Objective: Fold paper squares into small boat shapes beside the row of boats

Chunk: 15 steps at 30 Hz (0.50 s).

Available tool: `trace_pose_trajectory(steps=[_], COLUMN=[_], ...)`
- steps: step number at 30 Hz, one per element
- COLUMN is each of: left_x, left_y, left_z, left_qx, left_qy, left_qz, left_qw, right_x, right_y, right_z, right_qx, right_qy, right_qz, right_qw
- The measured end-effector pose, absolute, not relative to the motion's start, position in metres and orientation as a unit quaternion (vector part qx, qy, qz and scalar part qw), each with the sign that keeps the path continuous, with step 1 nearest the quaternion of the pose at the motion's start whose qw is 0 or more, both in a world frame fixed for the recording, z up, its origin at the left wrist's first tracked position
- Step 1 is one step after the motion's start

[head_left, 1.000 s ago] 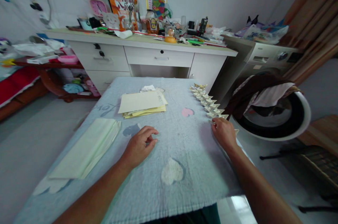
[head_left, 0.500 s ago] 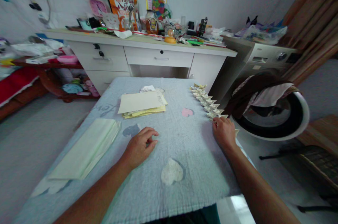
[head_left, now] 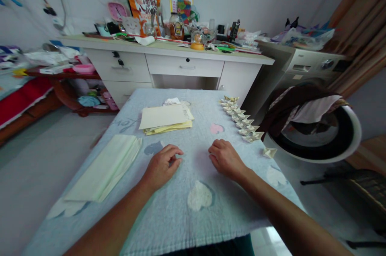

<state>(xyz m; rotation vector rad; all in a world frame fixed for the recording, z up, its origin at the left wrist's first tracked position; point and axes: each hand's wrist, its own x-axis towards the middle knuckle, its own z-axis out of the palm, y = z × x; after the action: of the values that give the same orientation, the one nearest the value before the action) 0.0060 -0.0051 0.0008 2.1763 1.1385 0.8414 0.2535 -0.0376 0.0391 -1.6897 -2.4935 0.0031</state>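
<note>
My left hand (head_left: 164, 165) rests on the tablecloth, fingers loosely bent and thumb apart, with nothing in them. To its left lies a folded stack of pale green paper (head_left: 104, 167). Beyond it is a pile of cream and yellow paper sheets (head_left: 164, 116). My right hand (head_left: 226, 157) is over the middle of the cloth with its fingers curled in; no object shows in them. Right of that hand, a row of small folded paper boats (head_left: 241, 121) runs along the table's right side. One separate paper boat (head_left: 269, 152) sits nearer to me.
The table wears a blue cloth (head_left: 163, 224) with heart shapes. Behind it stands a white desk (head_left: 183, 65) crowded with jars and packets. A washing machine (head_left: 313, 62) with its door open and clothes hanging out is at the right. A dark chair (head_left: 356, 195) stands at lower right.
My right hand has left the near end of the boat row and moved left to the middle of the table. A boat now shows where it was. My left hand has barely moved.
</note>
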Motion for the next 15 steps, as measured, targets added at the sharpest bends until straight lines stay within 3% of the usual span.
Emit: trace_pose_trajectory(steps=[7,15], left_x=[0.003,0.0], left_y=[-0.001,0.002], left_z=[0.006,0.005], left_qx=[0.787,0.767], left_qy=[0.439,0.456], left_qz=[0.352,0.37], left_qw=[0.251,0.26], right_x=[0.211,0.174], right_y=[0.01,0.08], right_z=[0.047,0.039], right_qx=[-0.481,-0.532], right_qy=[-0.874,-0.827], right_qz=[-0.018,-0.035], right_qw=[0.063,0.178])
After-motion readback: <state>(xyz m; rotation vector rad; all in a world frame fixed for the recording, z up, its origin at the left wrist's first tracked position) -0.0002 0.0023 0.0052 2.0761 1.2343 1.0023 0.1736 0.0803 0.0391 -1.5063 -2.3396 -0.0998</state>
